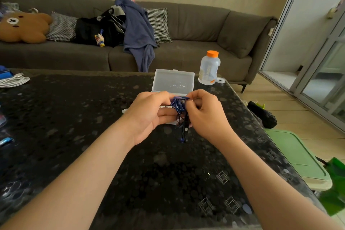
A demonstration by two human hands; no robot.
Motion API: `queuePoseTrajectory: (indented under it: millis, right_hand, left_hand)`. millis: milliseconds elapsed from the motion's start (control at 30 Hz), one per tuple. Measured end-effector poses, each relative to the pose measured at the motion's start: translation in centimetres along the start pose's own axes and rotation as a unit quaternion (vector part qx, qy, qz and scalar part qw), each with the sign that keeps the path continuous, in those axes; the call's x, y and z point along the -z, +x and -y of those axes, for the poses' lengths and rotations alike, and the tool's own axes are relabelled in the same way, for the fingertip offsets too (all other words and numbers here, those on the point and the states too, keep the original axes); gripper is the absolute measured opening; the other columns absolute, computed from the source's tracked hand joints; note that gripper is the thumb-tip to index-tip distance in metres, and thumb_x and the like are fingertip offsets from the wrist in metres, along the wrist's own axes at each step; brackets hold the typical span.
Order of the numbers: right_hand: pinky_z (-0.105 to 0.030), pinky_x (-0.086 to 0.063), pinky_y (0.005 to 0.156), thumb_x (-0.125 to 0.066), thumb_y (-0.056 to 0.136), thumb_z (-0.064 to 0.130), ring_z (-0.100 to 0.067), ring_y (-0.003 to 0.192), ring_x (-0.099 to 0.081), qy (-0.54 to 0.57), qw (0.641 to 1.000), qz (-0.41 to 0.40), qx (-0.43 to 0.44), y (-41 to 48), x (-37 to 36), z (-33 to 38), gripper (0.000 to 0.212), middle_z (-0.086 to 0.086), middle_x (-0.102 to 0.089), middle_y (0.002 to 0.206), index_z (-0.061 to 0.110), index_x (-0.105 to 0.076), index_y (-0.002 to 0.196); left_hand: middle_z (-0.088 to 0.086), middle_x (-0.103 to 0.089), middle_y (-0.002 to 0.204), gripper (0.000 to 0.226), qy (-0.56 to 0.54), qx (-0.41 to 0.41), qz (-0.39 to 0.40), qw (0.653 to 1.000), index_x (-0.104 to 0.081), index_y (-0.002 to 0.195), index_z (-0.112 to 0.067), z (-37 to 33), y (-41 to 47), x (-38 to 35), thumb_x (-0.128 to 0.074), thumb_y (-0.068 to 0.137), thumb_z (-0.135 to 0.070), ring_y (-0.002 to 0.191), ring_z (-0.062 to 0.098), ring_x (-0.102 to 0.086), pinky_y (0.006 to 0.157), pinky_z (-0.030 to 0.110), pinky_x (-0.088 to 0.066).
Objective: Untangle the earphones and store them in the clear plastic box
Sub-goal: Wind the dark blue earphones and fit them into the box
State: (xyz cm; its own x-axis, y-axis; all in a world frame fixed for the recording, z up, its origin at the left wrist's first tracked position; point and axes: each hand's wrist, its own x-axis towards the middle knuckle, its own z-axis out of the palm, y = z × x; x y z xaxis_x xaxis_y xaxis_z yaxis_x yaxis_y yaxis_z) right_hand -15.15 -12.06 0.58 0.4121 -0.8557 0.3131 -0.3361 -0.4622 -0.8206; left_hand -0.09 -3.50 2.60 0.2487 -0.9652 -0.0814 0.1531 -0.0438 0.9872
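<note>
Blue, thin and glossy, the earphones (pixel 179 106) form a tangled bundle of cable loops held above the table between both hands. A slim black inline remote (pixel 186 126) hangs from the bundle, and loose strands trail below it to a point just over the tabletop; whether they touch the surface cannot be told.

The left hand (pixel 149 115) grips the bundle from the left, thumb on top and fingers lying roughly level beneath, with loops crossing the fingers. The right hand (pixel 205 114) pinches the top of the bundle from the right, fingers curled inward and knuckles raised. Both forearms are bare and reach in from the near edge.

The clear plastic box (pixel 173 80) is rectangular with rounded corners and translucent walls. It sits on the table just beyond the hands, its hinged lid standing open and upright; the base is largely hidden behind the hands.

The table (pixel 74 117) is black, polished and reflective, with a mottled grey speckle. On its far right corner stands a translucent bottle (pixel 209 69) with an orange cap, and just beside it lies a small roll of clear tape (pixel 220 80). A coiled white cable (pixel 13 80) lies at the far left.

Beyond the table is a grey fabric sofa (pixel 196 24) bearing a brown bear cushion (pixel 22 26), houndstooth cushions (pixel 61 27) and a draped blue garment (pixel 138 31).
</note>
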Motion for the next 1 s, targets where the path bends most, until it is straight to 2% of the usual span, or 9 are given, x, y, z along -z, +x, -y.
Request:
queuePoseTrajectory:
  millis: [200, 300, 400, 500, 633, 733, 833, 933, 1000]
  right_hand:
    - [-0.021, -0.047, 0.054, -0.063, 0.106, 0.03, -0.004, 0.057, -0.056, 0.032, 0.999, 0.007, -0.033, 0.2, 0.4, -0.3, 0.023, 0.001, -0.073, 0.072, 0.018, -0.082, 0.1]
    - [-0.027, -0.043, 0.052, -0.065, 0.105, 0.028, -0.013, 0.057, -0.051, 0.061, 0.996, 0.0, -0.058, 0.0, 0.7, -0.3, 0.025, -0.008, -0.075, 0.074, 0.021, -0.083, 0.09]
    - [-0.035, -0.058, 0.068, -0.06, 0.105, 0.023, -0.018, 0.073, -0.072, 0.109, 0.989, -0.021, -0.098, 0.0, 0.7, 0.2, 0.026, -0.002, -0.078, 0.078, 0.016, -0.08, 0.089]
    - [-0.041, -0.06, 0.086, -0.047, 0.102, 0.015, -0.027, 0.091, -0.076, 0.291, 0.935, -0.05, -0.194, 0.2, 0.7, 1.0, 0.026, 0.001, -0.068, 0.065, 0.009, -0.067, 0.087]
    - [-0.047, -0.061, 0.091, -0.05, 0.101, 0.014, -0.032, 0.084, -0.075, 0.433, 0.863, -0.001, -0.262, -0.1, 1.3, 1.9, 0.014, -0.008, -0.062, 0.068, 0.009, -0.059, 0.092]
    - [-0.046, -0.064, 0.087, -0.062, 0.102, 0.016, -0.034, 0.093, -0.078, 0.379, 0.892, 0.074, -0.234, -0.2, 1.1, 1.7, 0.013, -0.018, -0.073, 0.102, 0.005, -0.056, 0.105]
    - [-0.036, -0.062, 0.078, -0.07, 0.098, 0.004, -0.032, 0.092, -0.078, 0.335, 0.913, 0.128, -0.194, -0.4, 0.9, 1.2, 0.025, -0.02, -0.077, 0.111, 0.013, -0.047, 0.102]
    - [-0.034, -0.062, 0.076, -0.07, 0.097, -0.003, -0.03, 0.089, -0.077, 0.349, 0.911, 0.127, -0.179, -0.6, 1.0, 0.9, 0.029, -0.025, -0.076, 0.112, 0.014, -0.047, 0.103]
    - [-0.033, -0.059, 0.072, -0.068, 0.099, -0.001, -0.027, 0.084, -0.076, 0.378, 0.901, 0.117, -0.179, -0.5, 1.0, 1.0, 0.024, -0.02, -0.077, 0.109, 0.014, -0.05, 0.106]
  left_hand:
    - [0.002, -0.08, 0.115, 0.03, 0.107, -0.044, -0.011, 0.993, -0.077, 0.124, -0.015, 0.3, -0.4, 0.3, -0.066, 0.101, 0.0, 0.111, 0.021, -0.075, 0.1, 0.045, -0.061]
    - [0.0, -0.08, 0.108, 0.02, 0.116, -0.038, -0.039, 0.992, -0.078, 0.121, -0.018, 0.3, -0.1, 0.7, -0.068, 0.103, -0.016, 0.104, 0.018, -0.071, 0.095, 0.046, -0.063]
    - [0.007, -0.076, 0.109, 0.016, 0.117, -0.023, -0.083, 0.989, -0.078, 0.115, -0.017, 0.0, 0.2, 0.8, -0.065, 0.105, -0.019, 0.095, 0.022, -0.066, 0.092, 0.047, -0.064]
    - [0.006, -0.064, 0.107, 0.02, 0.089, -0.002, -0.149, 0.985, -0.074, 0.113, -0.015, -0.2, 0.6, 0.7, -0.055, 0.11, -0.019, 0.087, 0.02, -0.058, 0.089, 0.047, -0.065]
    - [0.003, -0.057, 0.1, 0.021, 0.066, -0.023, -0.161, 0.984, -0.075, 0.106, -0.015, -0.5, 0.5, 0.4, -0.055, 0.109, -0.02, 0.09, 0.02, -0.055, 0.094, 0.049, -0.063]
    - [0.0, -0.069, 0.1, 0.02, 0.082, -0.046, -0.156, 0.983, -0.077, 0.107, -0.019, -0.5, 0.1, 0.3, -0.058, 0.109, -0.023, 0.106, 0.024, -0.068, 0.096, 0.049, -0.062]
    - [-0.007, -0.071, 0.079, 0.018, 0.063, -0.062, -0.126, 0.988, -0.074, 0.115, -0.019, -0.6, -0.3, 0.4, -0.057, 0.109, -0.022, 0.093, 0.026, -0.079, 0.085, 0.046, -0.066]
    - [0.005, -0.073, 0.099, 0.022, 0.042, -0.06, -0.109, 0.991, -0.07, 0.125, -0.025, -0.9, -0.5, 0.6, -0.06, 0.107, -0.016, 0.093, 0.026, -0.079, 0.083, 0.044, -0.065]
    - [0.012, -0.074, 0.116, 0.045, 0.024, -0.052, -0.071, 0.996, -0.061, 0.137, -0.03, -0.8, -0.5, 0.7, -0.068, 0.1, -0.005, 0.104, 0.027, -0.077, 0.088, 0.045, -0.064]
